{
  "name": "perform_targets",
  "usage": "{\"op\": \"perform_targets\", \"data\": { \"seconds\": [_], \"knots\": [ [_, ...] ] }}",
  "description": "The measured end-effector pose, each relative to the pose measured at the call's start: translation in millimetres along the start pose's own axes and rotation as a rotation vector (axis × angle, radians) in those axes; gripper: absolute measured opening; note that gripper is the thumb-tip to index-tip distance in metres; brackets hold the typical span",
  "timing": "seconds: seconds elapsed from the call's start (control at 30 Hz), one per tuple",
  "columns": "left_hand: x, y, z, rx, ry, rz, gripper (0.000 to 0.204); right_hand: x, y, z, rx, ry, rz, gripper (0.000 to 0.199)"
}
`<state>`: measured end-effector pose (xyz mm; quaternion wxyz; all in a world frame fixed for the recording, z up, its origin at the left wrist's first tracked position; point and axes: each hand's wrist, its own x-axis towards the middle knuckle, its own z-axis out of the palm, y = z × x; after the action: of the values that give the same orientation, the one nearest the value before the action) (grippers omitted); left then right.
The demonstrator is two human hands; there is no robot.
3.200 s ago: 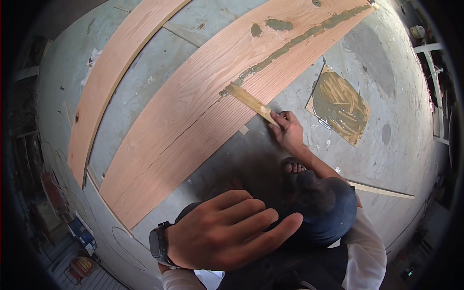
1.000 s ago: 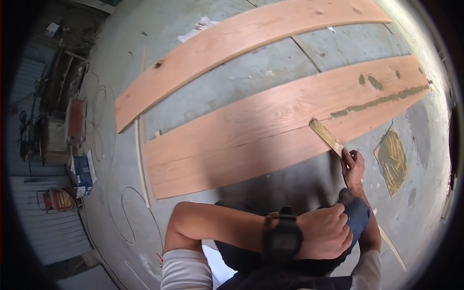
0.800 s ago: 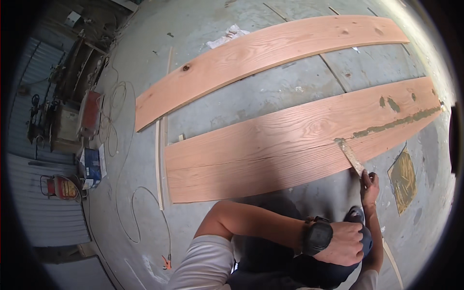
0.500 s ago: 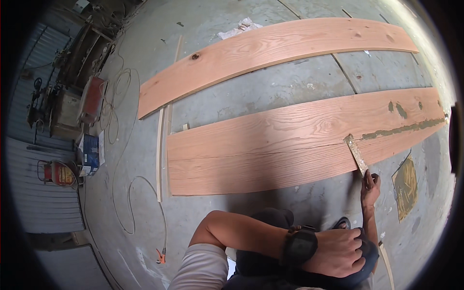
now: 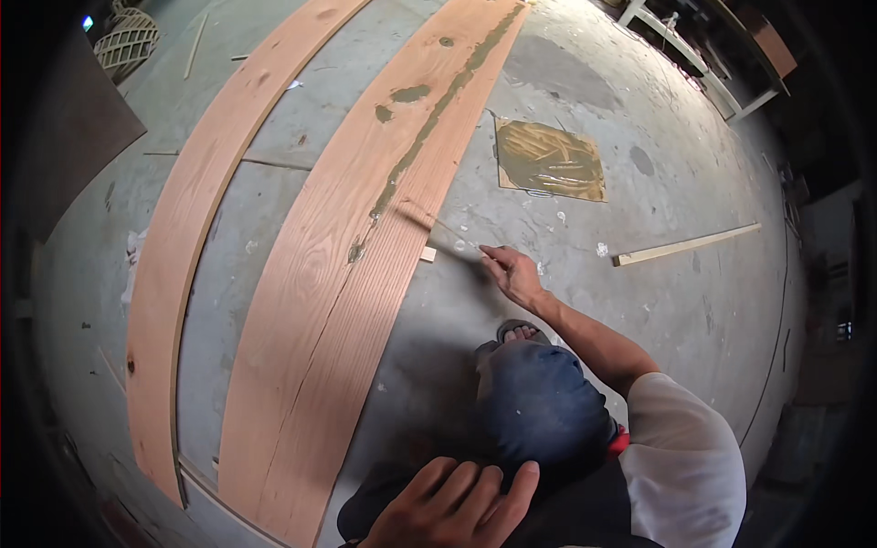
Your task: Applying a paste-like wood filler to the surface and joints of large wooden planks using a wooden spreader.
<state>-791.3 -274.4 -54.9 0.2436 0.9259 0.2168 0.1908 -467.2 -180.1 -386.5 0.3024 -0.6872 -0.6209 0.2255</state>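
In my right hand is a thin flat scraper, seen nearly edge-on, pinched by its near end. Its far end is over the right part of a wide wooden board, beside a long crack; whether it touches the wood I cannot tell. Grey-green filler covers the far stretch of the crack, and a small dab sits a little nearer. Several filler patches mark the board's far left part. At the lower edge, my left hand holds nothing, its fingers apart near my leg.
A second wooden board lies to the left. On the concrete floor at right are a filler-smeared panel and a wooden stick. A small wood block shows at the wide board's edge. A bench frame stands far right.
My view has turned to the right. The scraper has come away from the crack, and a dab of filler shows on it. My left hand has left my knee, its fingers straighter.
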Motion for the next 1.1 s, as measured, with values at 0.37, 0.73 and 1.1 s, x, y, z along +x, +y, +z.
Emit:
{"op": "perform_targets", "data": {
  "seconds": [0.37,0.73,1.1],
  "knots": [
    [55.4,-30.1,21.0,-0.093,-0.101,-0.094,0.042,-29.5,143.8,-65.4,-0.14,0.429,0.582,0.023],
    [69.4,-44.2,30.0,-0.13,-0.127,-0.147,0.04,7.5,73.2,-35.3,1.427,-0.093,0.837,0.019],
    [29.8,-24.0,21.6,-0.095,0.273,-0.138,0.024,23.1,-52.5,25.1,0.663,-0.815,0.264,0.027]
  ]
}}
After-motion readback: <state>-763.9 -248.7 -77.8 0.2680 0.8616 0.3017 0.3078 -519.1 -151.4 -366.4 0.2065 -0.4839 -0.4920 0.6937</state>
